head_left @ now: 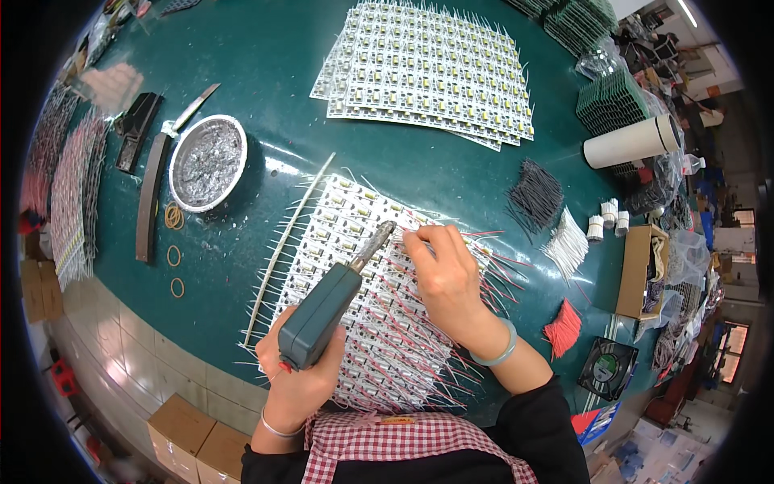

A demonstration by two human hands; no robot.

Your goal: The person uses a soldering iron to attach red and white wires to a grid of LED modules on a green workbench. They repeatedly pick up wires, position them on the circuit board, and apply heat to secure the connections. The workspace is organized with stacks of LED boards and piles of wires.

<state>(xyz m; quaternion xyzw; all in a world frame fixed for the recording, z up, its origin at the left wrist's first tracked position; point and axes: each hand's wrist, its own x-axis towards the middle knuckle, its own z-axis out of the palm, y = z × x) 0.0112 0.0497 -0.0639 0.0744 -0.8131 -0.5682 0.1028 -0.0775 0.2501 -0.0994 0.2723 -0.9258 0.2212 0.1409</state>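
Over circuit boards (pixel 339 202), the left hand (pixel 305 389) grips a soldering gun (pixel 322 310), the right hand (pixel 448 278) pinches wire (pixel 493 233).

A hand could slide over the green table (pixel 218 254) between the round bowl (pixel 243 153) and the pale stick (pixel 289 246), but the soldering gun (pixel 322 310) sticks out over the near board (pixel 340 219) and a pile of boards (pixel 427 73) blocks the far side.

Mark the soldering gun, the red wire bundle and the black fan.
Soldering gun (pixel 322 311): head view, middle of its dark green body.
Red wire bundle (pixel 563 329): head view, middle of the pile.
Black fan (pixel 605 369): head view, its hub.
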